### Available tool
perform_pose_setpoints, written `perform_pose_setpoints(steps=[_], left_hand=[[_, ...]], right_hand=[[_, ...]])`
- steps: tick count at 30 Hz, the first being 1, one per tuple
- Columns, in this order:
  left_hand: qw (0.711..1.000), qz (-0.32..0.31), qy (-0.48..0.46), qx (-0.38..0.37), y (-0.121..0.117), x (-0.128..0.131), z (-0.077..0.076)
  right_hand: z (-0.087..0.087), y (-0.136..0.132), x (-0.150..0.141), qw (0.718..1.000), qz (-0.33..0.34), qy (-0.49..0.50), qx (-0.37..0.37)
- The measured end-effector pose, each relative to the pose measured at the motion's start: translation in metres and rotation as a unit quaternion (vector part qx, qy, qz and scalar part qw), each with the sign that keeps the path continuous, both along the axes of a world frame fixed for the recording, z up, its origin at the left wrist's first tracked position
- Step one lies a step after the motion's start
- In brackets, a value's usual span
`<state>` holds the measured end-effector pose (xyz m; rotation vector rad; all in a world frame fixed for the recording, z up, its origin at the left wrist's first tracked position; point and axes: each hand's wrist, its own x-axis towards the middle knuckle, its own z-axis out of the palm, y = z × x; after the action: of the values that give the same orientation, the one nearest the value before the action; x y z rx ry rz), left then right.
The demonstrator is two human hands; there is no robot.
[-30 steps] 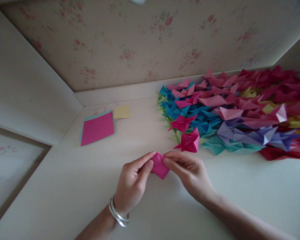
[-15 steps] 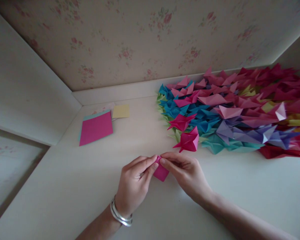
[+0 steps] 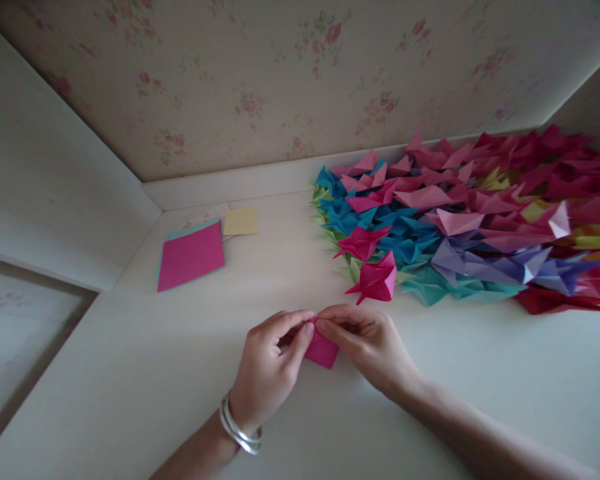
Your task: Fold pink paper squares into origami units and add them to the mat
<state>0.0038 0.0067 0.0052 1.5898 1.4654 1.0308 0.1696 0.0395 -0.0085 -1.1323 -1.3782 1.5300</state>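
Note:
Both my hands pinch a small folded piece of magenta paper (image 3: 322,351) just above the white table (image 3: 130,393). My left hand (image 3: 267,370), with silver bangles on the wrist, grips its left side with thumb and fingers closed. My right hand (image 3: 367,347) grips the top and right side, fingertips meeting the left hand's over the paper. Only the lower corner of the paper shows between the fingers. A finished magenta folded figure (image 3: 377,280) lies just beyond my right hand.
A big heap of folded paper figures (image 3: 470,220) in pink, blue, purple, teal, red and yellow covers the table's right back. A stack of flat sheets with a magenta one on top (image 3: 190,257) and a yellow sheet (image 3: 241,222) lie at the back left. A flowered wall stands behind.
The hands have closed in over the magenta paper and pressed it lower toward the table. Less of the paper shows than a second ago.

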Motion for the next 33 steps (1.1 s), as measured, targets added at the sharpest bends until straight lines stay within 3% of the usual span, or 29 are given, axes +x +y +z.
perform_pose_setpoints(steps=[5,9,14,20,25,28,31,33], left_hand=[[0.999,0.033,-0.026,-0.021,0.002,-0.005,-0.003],[0.995,0.056,-0.073,-0.040,0.004,-0.008,-0.004],[0.994,0.038,-0.081,-0.065,0.005,-0.007,-0.001],[0.991,-0.109,0.049,0.065,0.003,-0.014,0.005],[0.958,-0.164,0.110,0.209,0.007,-0.019,-0.003],[0.969,-0.126,0.085,0.196,0.006,-0.018,-0.001],[0.996,-0.074,0.018,0.049,0.004,-0.016,0.006],[0.996,-0.073,-0.033,-0.040,0.003,-0.015,0.010]], right_hand=[[-0.002,0.002,0.000,0.997,0.053,0.034,-0.042],[0.002,0.001,0.001,0.991,0.060,0.060,-0.102],[0.006,0.003,0.003,0.978,0.044,0.127,-0.156],[0.004,0.011,0.011,0.961,-0.039,0.183,-0.202],[0.003,0.012,0.011,0.955,-0.027,0.184,-0.231],[0.005,0.009,0.011,0.971,0.025,0.148,-0.188],[0.011,0.005,0.014,0.996,0.061,0.042,-0.049],[0.015,0.003,0.016,0.995,0.070,-0.036,0.060]])
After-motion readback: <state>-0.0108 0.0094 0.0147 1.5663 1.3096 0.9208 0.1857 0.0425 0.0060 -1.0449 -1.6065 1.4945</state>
